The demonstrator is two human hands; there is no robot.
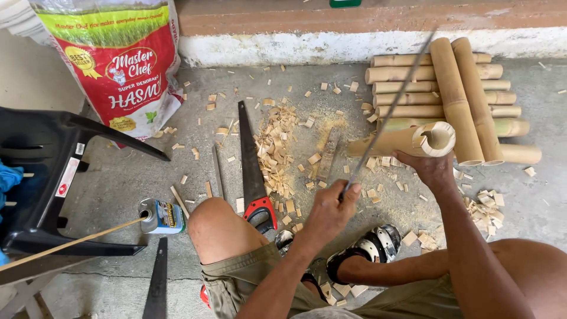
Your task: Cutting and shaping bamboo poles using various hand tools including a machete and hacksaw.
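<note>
Slanting up-right from the left hand (328, 208), the blade (390, 115) crosses the bamboo tube (401, 142).

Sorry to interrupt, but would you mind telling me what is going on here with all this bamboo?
A person sits on the concrete floor, working on a bamboo tube. The right hand steadies its open end, while the left hand grips a long thin blade that angles up across the tube. More cut tubes lie in a bamboo stack behind. Wood chips litter the floor around a hand saw with a red handle.
</note>
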